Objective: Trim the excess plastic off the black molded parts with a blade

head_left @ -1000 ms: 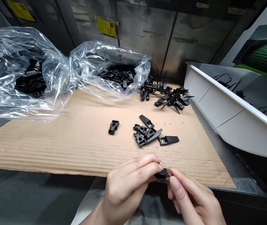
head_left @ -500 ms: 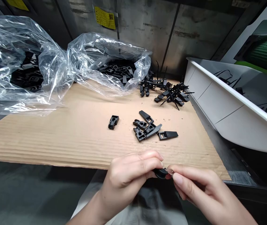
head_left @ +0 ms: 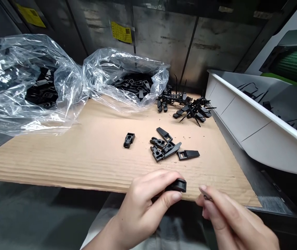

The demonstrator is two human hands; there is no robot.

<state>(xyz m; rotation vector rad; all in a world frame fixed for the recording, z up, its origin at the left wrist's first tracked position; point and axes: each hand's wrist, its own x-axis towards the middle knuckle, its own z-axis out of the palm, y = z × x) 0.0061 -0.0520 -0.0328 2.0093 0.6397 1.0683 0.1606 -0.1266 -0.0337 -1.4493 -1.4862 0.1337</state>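
Note:
Near the front edge of the cardboard, my left hand (head_left: 148,205) pinches a black plastic part (head_left: 178,185) between thumb and fingers, its rounded end facing right. Apart from it on the right, my right hand (head_left: 231,215) is closed on a small thin metal piece (head_left: 207,197), mostly hidden by the fingertips. Beyond my hands lies a small group of loose black parts: short blocky ones (head_left: 157,153) and tapered flat ones (head_left: 188,154). One more blocky part (head_left: 129,140) lies by itself to their left.
Two clear plastic bags (head_left: 70,81) (head_left: 101,66) of black parts stand at the back left. Clusters of spiky black parts (head_left: 195,111) sit at the back right of the cardboard sheet (head_left: 85,159). A white bin (head_left: 255,121) flanks the right, before a metal wall (head_left: 161,38).
My right hand has drawn away to the right with the metal piece, off the black part. My left hand has turned the part and raised it slightly. The camera view has tilted up a little.

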